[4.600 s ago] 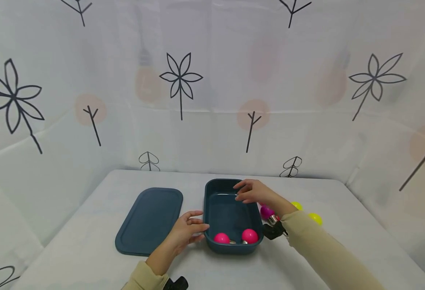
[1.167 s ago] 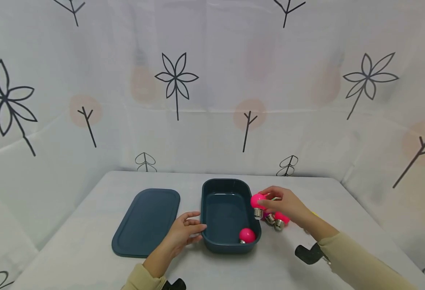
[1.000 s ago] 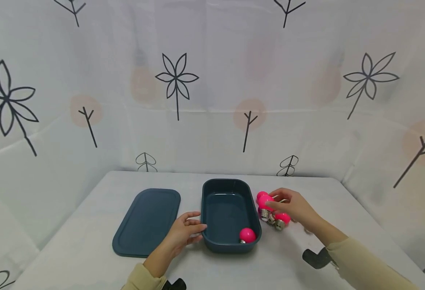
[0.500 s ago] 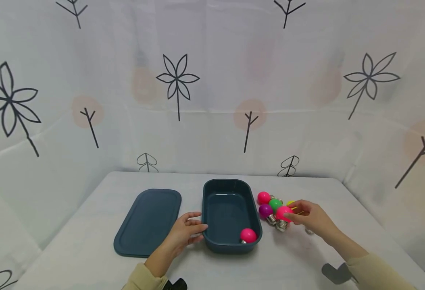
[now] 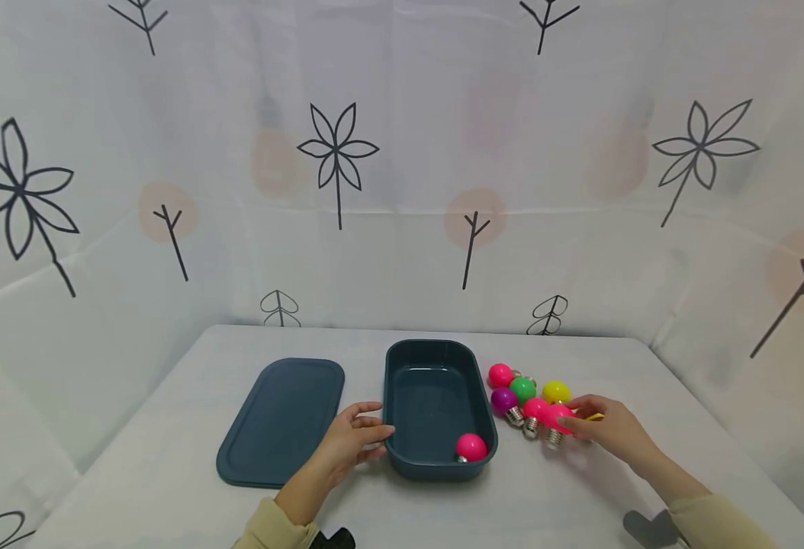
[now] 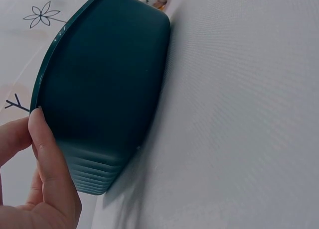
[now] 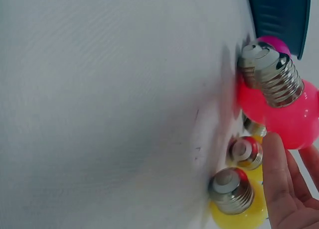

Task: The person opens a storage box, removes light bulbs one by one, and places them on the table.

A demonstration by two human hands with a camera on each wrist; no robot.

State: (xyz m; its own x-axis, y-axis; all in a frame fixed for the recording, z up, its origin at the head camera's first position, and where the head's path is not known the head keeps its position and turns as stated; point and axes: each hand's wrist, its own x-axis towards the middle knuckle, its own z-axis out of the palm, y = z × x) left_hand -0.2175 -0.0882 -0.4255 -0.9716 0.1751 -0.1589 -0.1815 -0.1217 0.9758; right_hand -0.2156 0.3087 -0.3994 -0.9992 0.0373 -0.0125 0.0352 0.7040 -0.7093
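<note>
My right hand (image 5: 611, 423) pinches a pink light bulb (image 5: 558, 415) by its round globe, metal screw base pointing down, just over the table. In the right wrist view this pink bulb (image 7: 294, 114) overlaps others behind it. Another pink bulb (image 5: 535, 408) lies right beside it, and a yellow bulb (image 5: 556, 392) sits just beyond. A second yellow one (image 7: 244, 209) is mostly covered by the hand. My left hand (image 5: 347, 440) holds the left rim of a dark blue box (image 5: 436, 472), thumb against its outer wall in the left wrist view. One pink bulb (image 5: 471, 446) rests inside.
A matching flat lid (image 5: 281, 423) lies left of the box. Right of the box are a purple bulb (image 5: 503, 400), a green bulb (image 5: 522, 390) and a further pink bulb (image 5: 501, 374). A patterned white curtain (image 5: 402, 252) stands behind the white table (image 5: 512, 503).
One of two pink bulbs left the box in my right hand, which has carried it right and nearer, past the purple and green bulbs. The left hand stays at the rim.
</note>
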